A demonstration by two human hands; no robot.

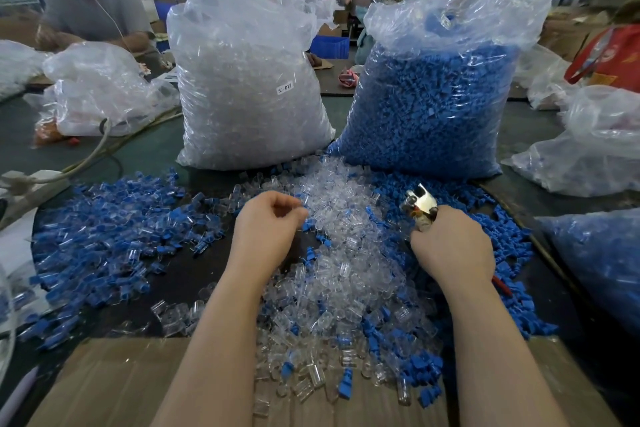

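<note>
Two piles feed this job: clear plastic shells (332,253) heaped on the dark table between the arms, and loose blue plugs (505,236) spread under and beyond the right hand (450,246). That hand's fingers are wrapped tight round the handles of metal pliers (420,201). The head points up and away, with what looks like a clear shell seated in it, and a red handle tip shows behind the wrist. The left hand (270,222) hovers at the heap's far-left edge, fingers curled and tips bunched against the thumb; whether a piece is pinched there I cannot tell. To do the step well, I judge, take one shell at a time, seat it squarely in the pliers' head and squeeze evenly, since a skewed shell would likely crack or jam. The shells are small, glassy, stubby tubes that probably slip and scatter easily. Joined blue-and-clear pieces (104,229) lie massed to the left.
</note>
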